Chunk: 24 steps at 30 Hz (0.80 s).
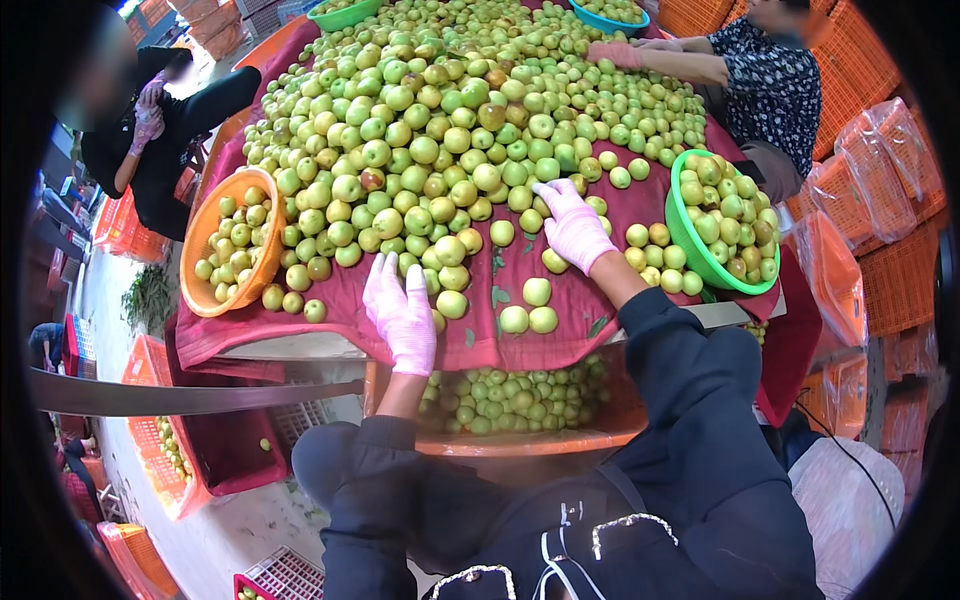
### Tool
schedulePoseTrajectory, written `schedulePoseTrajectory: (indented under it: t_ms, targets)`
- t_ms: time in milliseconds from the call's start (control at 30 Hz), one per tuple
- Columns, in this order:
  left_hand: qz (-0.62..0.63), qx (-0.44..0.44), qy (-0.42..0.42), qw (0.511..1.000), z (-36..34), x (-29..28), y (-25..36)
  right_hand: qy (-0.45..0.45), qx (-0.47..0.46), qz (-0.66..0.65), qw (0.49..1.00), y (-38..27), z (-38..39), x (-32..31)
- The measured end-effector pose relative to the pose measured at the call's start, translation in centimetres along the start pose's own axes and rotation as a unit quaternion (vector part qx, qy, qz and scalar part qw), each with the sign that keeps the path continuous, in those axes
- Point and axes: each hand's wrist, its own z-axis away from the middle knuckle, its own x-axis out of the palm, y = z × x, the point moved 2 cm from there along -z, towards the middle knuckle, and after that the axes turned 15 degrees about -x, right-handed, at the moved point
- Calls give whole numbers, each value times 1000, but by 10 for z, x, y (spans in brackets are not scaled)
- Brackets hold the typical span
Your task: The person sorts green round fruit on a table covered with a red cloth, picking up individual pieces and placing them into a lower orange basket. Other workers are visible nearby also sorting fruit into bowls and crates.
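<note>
A big heap of round green fruits (420, 150) that look like jujubes covers a dark red cloth (470, 345) on the table. My left hand (400, 315), in a pale pink glove, lies against the heap's near edge, its fingers stretched out and touching fruits. My right hand (575, 228), gloved alike, reaches farther in; its extended fingertips rest at fruits on the heap's edge. Neither hand visibly grips a fruit. Between them, three loose fruits (537, 292) sit on the cloth, with a few green leaves (500, 296) nearby.
An orange basket (190, 270) of fruits stands left, a green basket (690, 235) right. Below the table edge is an orange crate (530, 443) holding fruits. Co-workers sit at both sides; one gloved hand (615, 55) touches the heap. Stacked orange crates (840, 200) line the right.
</note>
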Motion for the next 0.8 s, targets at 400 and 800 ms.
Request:
schedulePoseTrajectory:
  t_ms: [400,800]
  targets:
    - [29,-4,9,1000,-4,-6,2,-12,38,-38,998,0,7,14]
    - [43,19,65,997,-8,-16,-15,29,38,-142,989,-1,8,19]
